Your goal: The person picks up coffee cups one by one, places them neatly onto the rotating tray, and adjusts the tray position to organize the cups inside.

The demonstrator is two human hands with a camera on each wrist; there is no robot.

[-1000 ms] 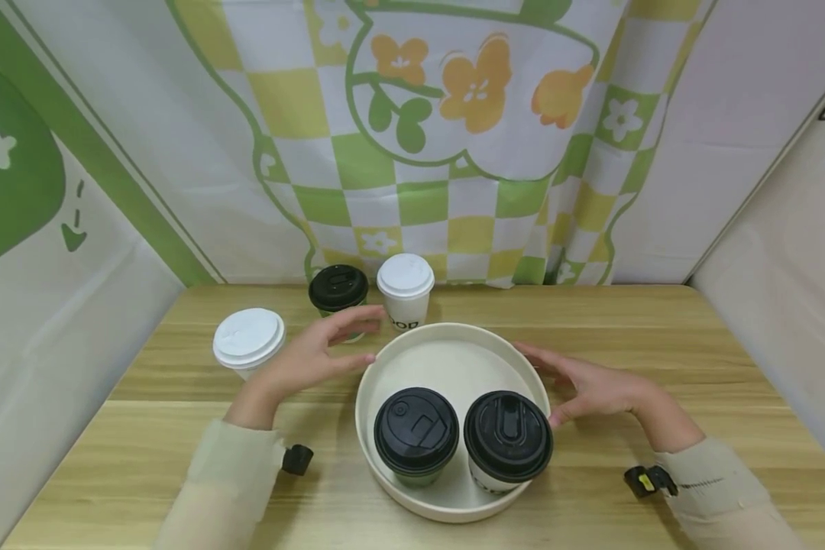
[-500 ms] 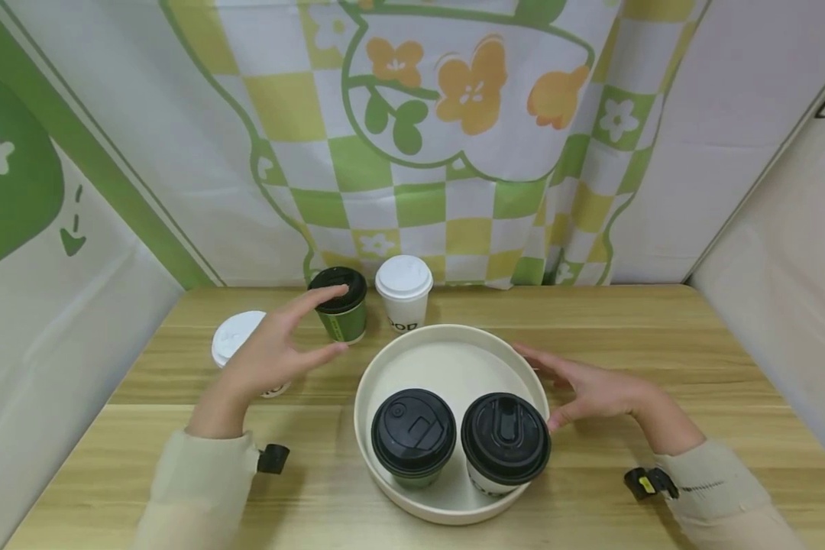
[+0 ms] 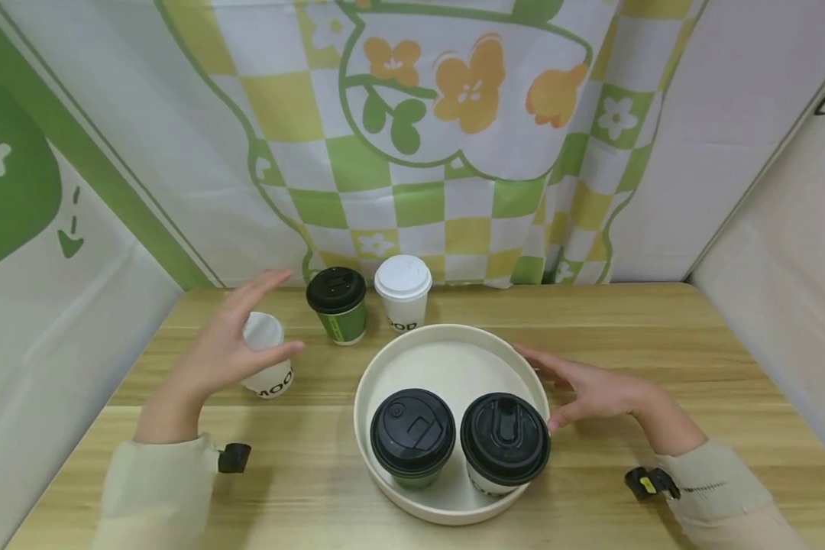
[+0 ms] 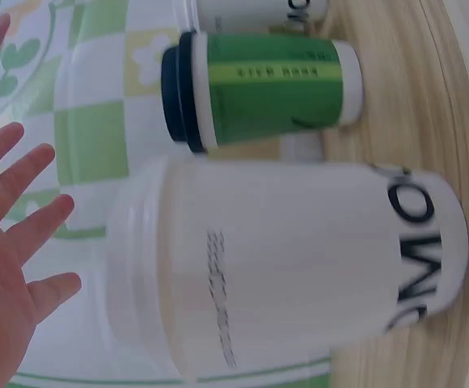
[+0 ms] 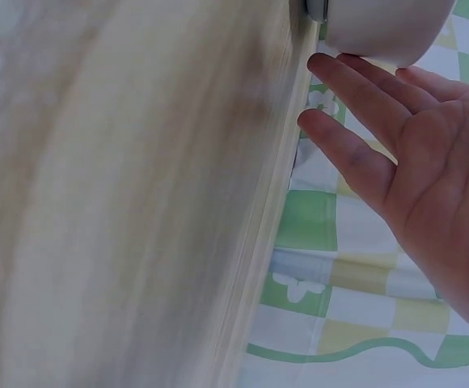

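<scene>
My left hand [image 3: 223, 347] is spread above and in front of a white-lidded paper cup [image 3: 273, 376] at the left, hiding part of its lid. In the left wrist view that white cup [image 4: 299, 259] stands beside the fingers, with a gap between them. A round cream tray [image 3: 447, 340] carries two black-lidded cups, a green one [image 3: 413, 435] on the left and a white one [image 3: 506, 439] on the right. At the tray's right side rests my right hand [image 3: 601, 389], its fingers fairly straight against the rim. In the right wrist view the fingertips touch the tray's outer wall [image 5: 384, 32].
Behind the tray stand a small green cup [image 3: 344, 321] with a black lid and a white-lidded cup [image 3: 404, 294], side by side. A patterned curtain [image 3: 454, 206] closes off the back of the wooden table [image 3: 632, 321].
My left hand has moved left, away from the tray and past the green cup, to the white cup at the left. The right hand stays at the tray's rim.
</scene>
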